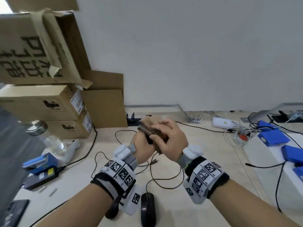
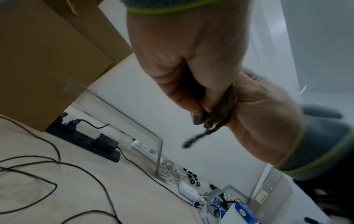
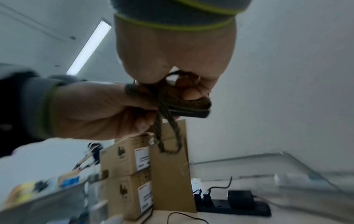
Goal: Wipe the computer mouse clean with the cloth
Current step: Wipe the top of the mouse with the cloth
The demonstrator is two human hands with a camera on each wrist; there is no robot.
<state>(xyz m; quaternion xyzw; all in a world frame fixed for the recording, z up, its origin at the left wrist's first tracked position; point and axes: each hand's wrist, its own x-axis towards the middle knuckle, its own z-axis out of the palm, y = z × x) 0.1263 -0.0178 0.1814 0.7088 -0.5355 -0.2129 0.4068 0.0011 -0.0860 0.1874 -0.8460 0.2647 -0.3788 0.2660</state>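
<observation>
Above desk [image 1: 205, 161], hands press cloth [image 1: 157, 128] on mouse [image 1: 148, 139].

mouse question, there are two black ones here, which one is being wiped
The mouse held up in the left hand, with the right hand pressing the cloth over it. The other mouse lies untouched on the desk.
</observation>
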